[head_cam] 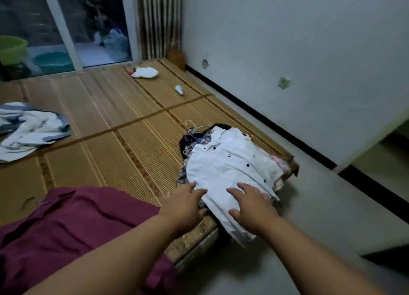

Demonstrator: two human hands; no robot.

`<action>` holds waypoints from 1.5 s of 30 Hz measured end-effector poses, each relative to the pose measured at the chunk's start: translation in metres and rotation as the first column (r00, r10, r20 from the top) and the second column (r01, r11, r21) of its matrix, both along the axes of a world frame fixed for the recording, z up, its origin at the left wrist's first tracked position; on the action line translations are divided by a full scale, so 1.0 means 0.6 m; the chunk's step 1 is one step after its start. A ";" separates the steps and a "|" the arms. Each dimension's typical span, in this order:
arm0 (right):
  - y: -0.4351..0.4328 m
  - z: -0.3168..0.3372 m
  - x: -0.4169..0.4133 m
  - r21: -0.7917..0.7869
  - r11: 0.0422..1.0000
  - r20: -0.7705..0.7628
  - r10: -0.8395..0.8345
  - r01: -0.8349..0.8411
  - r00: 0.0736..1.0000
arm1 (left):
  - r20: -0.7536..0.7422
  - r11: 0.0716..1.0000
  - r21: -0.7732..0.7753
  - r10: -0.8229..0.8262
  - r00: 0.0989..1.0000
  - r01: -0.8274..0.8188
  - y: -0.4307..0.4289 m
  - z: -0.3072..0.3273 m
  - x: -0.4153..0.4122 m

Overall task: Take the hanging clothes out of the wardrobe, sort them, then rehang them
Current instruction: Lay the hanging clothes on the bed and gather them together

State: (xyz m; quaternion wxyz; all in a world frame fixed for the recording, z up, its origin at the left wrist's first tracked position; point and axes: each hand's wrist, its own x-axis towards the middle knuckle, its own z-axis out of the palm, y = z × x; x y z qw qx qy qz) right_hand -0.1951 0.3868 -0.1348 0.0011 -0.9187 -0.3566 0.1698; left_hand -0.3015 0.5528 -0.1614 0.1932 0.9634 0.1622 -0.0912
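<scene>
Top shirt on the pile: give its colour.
White shirt with dark buttons; seen in the head view.

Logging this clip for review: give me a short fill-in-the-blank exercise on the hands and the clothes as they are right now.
1. The shirt on top of the pile is ____ in colour.
2. Hangers stick out of the pile at the shirt's ____ end.
3. The maroon garment lies on the mat beside the ____ forearm.
4. The left hand and right hand, fingers straight, both reach onto the ____.

Missing words: white; collar; left; shirt.
</scene>
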 end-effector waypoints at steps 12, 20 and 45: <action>-0.033 -0.084 0.276 -0.091 0.993 -0.081 -0.079 0.072 0.994 | -0.118 0.991 -0.116 0.053 0.992 -0.067 0.017 -0.099 0.284; 0.091 -0.121 0.487 -0.078 0.997 -0.123 -0.009 0.000 0.992 | -0.201 0.970 -0.110 0.192 0.961 -0.216 0.124 -0.147 0.438; 0.461 -0.489 0.967 -0.002 0.855 -0.178 0.510 -0.519 0.842 | -0.419 0.587 -0.003 0.734 0.534 -0.810 0.249 -0.466 0.687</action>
